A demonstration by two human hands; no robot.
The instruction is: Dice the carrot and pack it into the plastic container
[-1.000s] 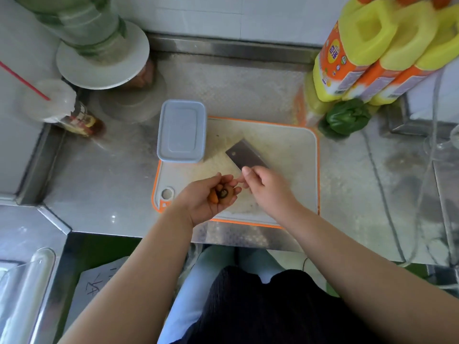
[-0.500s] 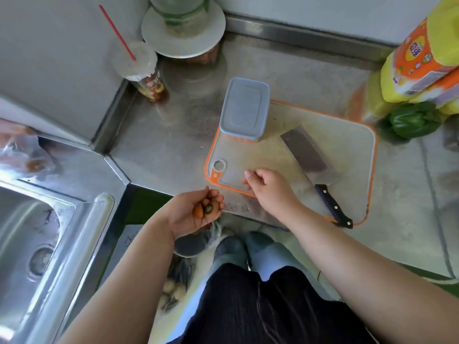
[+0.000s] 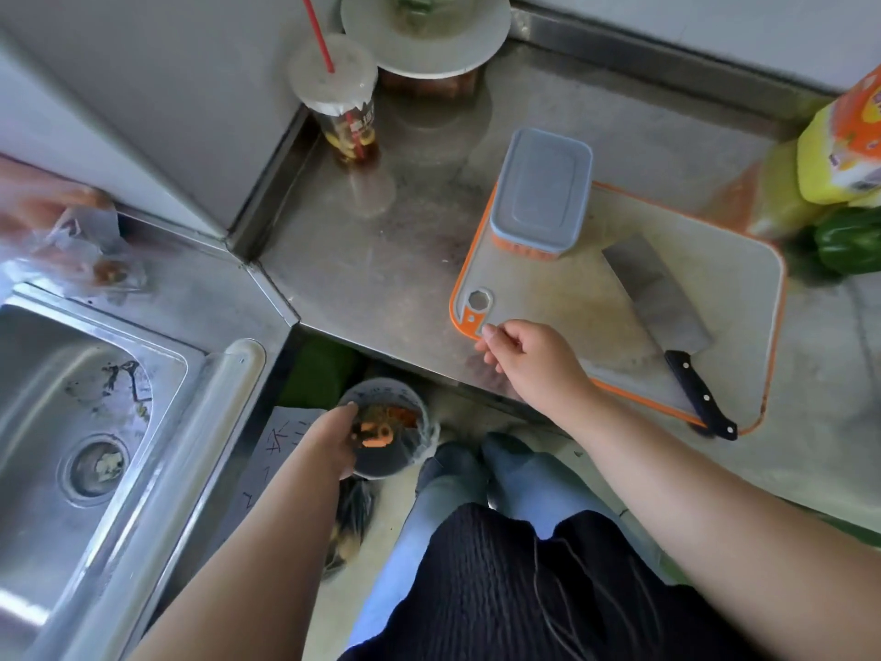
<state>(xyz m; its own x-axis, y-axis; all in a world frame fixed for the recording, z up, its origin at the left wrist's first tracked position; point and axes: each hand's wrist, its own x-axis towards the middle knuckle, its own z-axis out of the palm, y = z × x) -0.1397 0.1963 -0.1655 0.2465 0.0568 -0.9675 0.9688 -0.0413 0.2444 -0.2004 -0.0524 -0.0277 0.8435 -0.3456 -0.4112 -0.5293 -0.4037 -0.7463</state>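
The plastic container (image 3: 541,190) stands shut under its blue-grey lid on the far left corner of the orange-rimmed cutting board (image 3: 562,298). Orange carrot shows through its lower wall. A cleaver (image 3: 660,298) lies flat on the board, with its black handle at the near edge. My left hand (image 3: 333,443) is below the counter, over a small waste bin (image 3: 386,434) on the floor, and holds a carrot end (image 3: 376,436) at its fingertips. My right hand (image 3: 529,355) rests loosely curled at the board's near left corner and holds nothing.
A steel sink (image 3: 81,422) lies to the left, with a plastic bag (image 3: 62,240) beside it. A lidded drink cup with a red straw (image 3: 341,107) and a white plate (image 3: 424,35) stand at the back. Yellow bottles (image 3: 844,145) and a green pepper (image 3: 851,240) are at the right.
My left hand has gone down from the counter edge to the waste bin with the carrot end. My right hand stays at the board's corner. The view has swung left and down.
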